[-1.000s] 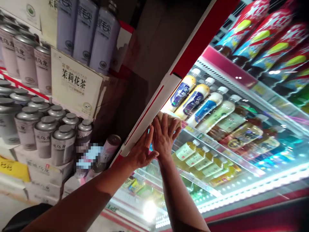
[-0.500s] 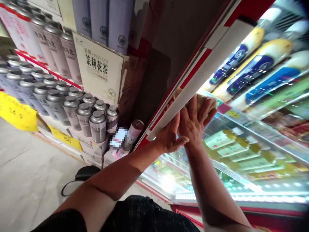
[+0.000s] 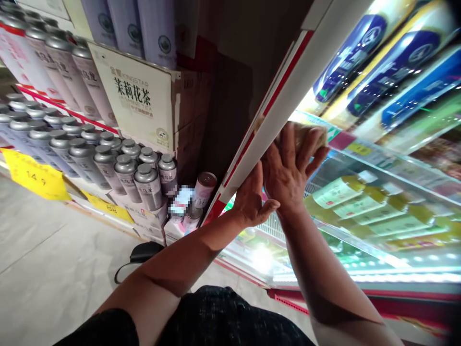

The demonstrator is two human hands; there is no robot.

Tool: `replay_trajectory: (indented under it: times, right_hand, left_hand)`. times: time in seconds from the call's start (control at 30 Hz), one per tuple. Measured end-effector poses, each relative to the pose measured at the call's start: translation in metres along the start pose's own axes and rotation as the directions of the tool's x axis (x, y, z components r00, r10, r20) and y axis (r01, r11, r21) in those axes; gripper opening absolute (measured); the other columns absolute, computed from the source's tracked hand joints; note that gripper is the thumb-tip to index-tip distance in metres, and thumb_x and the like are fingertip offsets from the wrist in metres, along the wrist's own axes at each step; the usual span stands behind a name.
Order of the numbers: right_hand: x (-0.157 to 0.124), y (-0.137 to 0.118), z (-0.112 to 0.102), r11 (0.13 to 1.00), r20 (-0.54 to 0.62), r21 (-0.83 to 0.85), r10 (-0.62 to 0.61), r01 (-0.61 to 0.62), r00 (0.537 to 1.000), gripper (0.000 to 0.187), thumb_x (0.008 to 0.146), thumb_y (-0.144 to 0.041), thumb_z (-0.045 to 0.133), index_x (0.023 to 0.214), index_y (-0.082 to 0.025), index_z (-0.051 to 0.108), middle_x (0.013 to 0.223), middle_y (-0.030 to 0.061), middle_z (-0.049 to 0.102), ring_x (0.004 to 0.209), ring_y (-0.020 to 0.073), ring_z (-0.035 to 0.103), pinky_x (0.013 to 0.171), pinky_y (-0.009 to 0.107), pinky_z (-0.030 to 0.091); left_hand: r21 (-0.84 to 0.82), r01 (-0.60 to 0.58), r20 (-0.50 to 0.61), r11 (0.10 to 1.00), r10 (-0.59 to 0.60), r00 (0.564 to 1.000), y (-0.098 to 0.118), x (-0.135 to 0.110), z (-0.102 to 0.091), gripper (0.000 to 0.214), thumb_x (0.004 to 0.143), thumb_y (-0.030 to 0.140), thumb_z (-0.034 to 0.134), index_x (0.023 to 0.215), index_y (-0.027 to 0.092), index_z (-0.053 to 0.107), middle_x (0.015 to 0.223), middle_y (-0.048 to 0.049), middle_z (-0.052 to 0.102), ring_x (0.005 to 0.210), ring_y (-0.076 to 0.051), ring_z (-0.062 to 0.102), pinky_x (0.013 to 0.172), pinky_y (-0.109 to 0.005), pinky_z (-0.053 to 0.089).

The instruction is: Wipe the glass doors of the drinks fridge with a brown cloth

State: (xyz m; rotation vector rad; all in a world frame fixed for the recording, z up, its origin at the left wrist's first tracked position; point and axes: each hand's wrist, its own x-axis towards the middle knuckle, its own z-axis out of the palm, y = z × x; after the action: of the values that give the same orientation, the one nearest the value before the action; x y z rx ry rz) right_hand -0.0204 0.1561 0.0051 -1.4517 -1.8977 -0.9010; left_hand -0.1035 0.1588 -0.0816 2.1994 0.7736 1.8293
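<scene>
My right hand (image 3: 288, 173) presses a tan cloth (image 3: 306, 135) flat against the white frame (image 3: 288, 98) of a lit drinks cooler, fingers spread over the cloth. My left hand (image 3: 252, 204) rests just left of it, fingers against the same frame edge with the thumb sticking out, holding nothing. Behind the hands the cooler's glass shelf (image 3: 378, 158) carries rows of bottled drinks (image 3: 360, 204).
To the left stands a shelf of grey tins (image 3: 108, 163) and a cardboard tea box (image 3: 139, 103). Yellow price tags (image 3: 32, 175) hang along the lower shelf edge. Pink cans (image 3: 203, 187) sit beside the cooler's red trim. Grey floor lies at the lower left.
The view has tilted and shifted downward, showing more floor and my dark clothing. Both hands have stayed on the cooler frame, the right one sliding the cloth slightly along it.
</scene>
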Motion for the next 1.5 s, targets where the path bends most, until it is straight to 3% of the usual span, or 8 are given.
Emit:
replay_trajectory:
  times: [0.1, 0.27, 0.47, 0.67, 0.87, 1.07, 1.27, 1.5]
  right_hand:
    - [-0.009, -0.002, 0.009, 0.996, -0.003, -0.005, 0.089, -0.089, 0.996, 0.056, 0.102, -0.033, 0.047, 0.158, -0.035, 0.042, 0.169, 0.0058, 0.033, 0.16, 0.0406, 0.007, 0.119, 0.079, 0.005]
    - [-0.029, -0.005, 0.017, 0.999, 0.097, 0.025, 0.03, -0.033, 0.995, 0.053, 0.101, -0.036, 0.049, 0.154, -0.036, 0.048, 0.167, 0.0042, 0.037, 0.16, 0.0383, 0.01, 0.122, 0.075, 0.005]
    - [-0.03, 0.008, 0.012, 0.989, -0.016, -0.014, 0.145, -0.145, 0.989, 0.056, 0.1, -0.033, 0.051, 0.156, -0.032, 0.047, 0.17, 0.0084, 0.031, 0.159, 0.0426, 0.007, 0.118, 0.079, 0.005]
    - [-0.067, 0.005, 0.035, 0.997, 0.112, 0.083, -0.008, -0.001, 0.994, 0.053, 0.099, -0.038, 0.052, 0.152, -0.039, 0.051, 0.163, 0.004, 0.045, 0.159, 0.0369, 0.017, 0.122, 0.074, 0.008]
    - [-0.074, 0.018, 0.031, 0.993, 0.074, 0.02, 0.113, -0.115, 0.991, 0.053, 0.101, -0.038, 0.052, 0.153, -0.037, 0.049, 0.167, 0.0066, 0.038, 0.16, 0.0391, 0.012, 0.12, 0.078, 0.005]
    - [-0.096, 0.022, 0.04, 0.997, 0.145, 0.051, 0.056, -0.064, 0.988, 0.05, 0.099, -0.039, 0.054, 0.149, -0.039, 0.055, 0.162, 0.0065, 0.047, 0.158, 0.0369, 0.019, 0.121, 0.075, 0.008]
    - [-0.091, 0.04, 0.031, 0.987, 0.012, -0.037, 0.155, -0.154, 0.988, 0.052, 0.099, -0.038, 0.054, 0.151, -0.031, 0.054, 0.165, 0.011, 0.041, 0.158, 0.0444, 0.011, 0.117, 0.081, 0.004]
    - [-0.107, 0.051, 0.032, 0.993, 0.115, 0.012, 0.117, -0.12, 0.986, 0.049, 0.1, -0.037, 0.054, 0.148, -0.035, 0.056, 0.162, 0.0099, 0.046, 0.159, 0.0405, 0.015, 0.117, 0.081, 0.009]
  left_hand:
    - [0.063, 0.039, 0.019, 0.997, -0.04, 0.999, 0.002, -0.008, 0.001, 0.098, 0.093, 0.079, 0.012, 0.16, 0.018, -0.025, 0.173, -0.0205, 0.002, 0.16, -0.033, 0.012, 0.129, -0.055, 0.02]
    - [0.094, 0.061, 0.007, 0.994, -0.062, 0.998, 0.002, -0.021, 0.001, 0.097, 0.094, 0.077, 0.013, 0.161, 0.018, -0.023, 0.173, -0.0205, 0.004, 0.16, -0.034, 0.012, 0.129, -0.058, 0.017]
    - [0.157, 0.091, 0.054, 0.983, -0.1, 0.994, 0.002, -0.033, 0.002, 0.099, 0.094, 0.077, 0.009, 0.162, 0.011, -0.02, 0.172, -0.0234, 0.003, 0.161, -0.034, 0.008, 0.131, -0.056, 0.014]
    - [0.158, 0.013, 0.005, 0.987, -0.014, 1.0, -0.005, -0.04, 0.01, 0.09, 0.097, 0.071, 0.015, 0.162, 0.019, -0.021, 0.174, -0.0125, -0.013, 0.161, -0.031, -0.005, 0.13, -0.059, 0.015]
    - [0.176, 0.025, 0.034, 0.984, -0.032, 0.999, -0.008, -0.048, 0.009, 0.089, 0.097, 0.073, 0.012, 0.163, 0.022, -0.019, 0.173, -0.0166, -0.011, 0.16, -0.035, -0.004, 0.128, -0.066, 0.014]
    - [0.189, 0.0, 0.032, 0.982, -0.006, 0.999, -0.011, -0.051, 0.015, 0.091, 0.097, 0.073, 0.016, 0.163, 0.021, -0.018, 0.173, -0.0158, -0.015, 0.159, -0.035, -0.012, 0.127, -0.065, 0.006]
    - [0.228, 0.011, 0.113, 0.974, -0.037, 0.993, -0.003, -0.043, 0.02, 0.094, 0.095, 0.076, 0.016, 0.164, 0.019, -0.014, 0.173, -0.0193, -0.009, 0.159, -0.036, -0.013, 0.126, -0.065, 0.003]
    - [0.308, -0.031, 0.12, 0.951, -0.006, 0.993, -0.006, -0.047, 0.033, 0.091, 0.096, 0.075, 0.017, 0.163, 0.025, -0.017, 0.171, -0.0133, -0.02, 0.157, -0.035, -0.021, 0.124, -0.069, -0.004]
